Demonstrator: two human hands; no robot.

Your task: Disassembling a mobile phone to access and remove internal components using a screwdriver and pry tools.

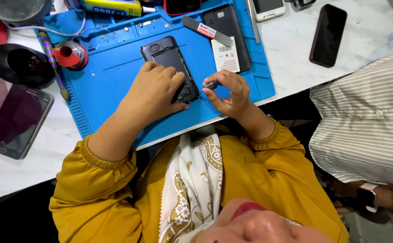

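- A dark tablet [16, 120] lay on the white table [25, 171] at the far left, near the table's front edge and apart from the blue work mat [111, 85].
- A red solder spool [70, 55] sat on the mat's left border, with bare mat between it and the hands.
- The left hand [153, 92] lay flat, fingers spread over the lower end of the opened black phone [171, 67], pinning it mid-mat.
- The right hand [228, 92] pinched a small dark tool [212, 84] just beside the phone's lower corner, close to the mat's front edge.
- A black phone [328, 35] lay on the table well clear to the right.
- A striped sleeve [367, 121] crowded the right side.
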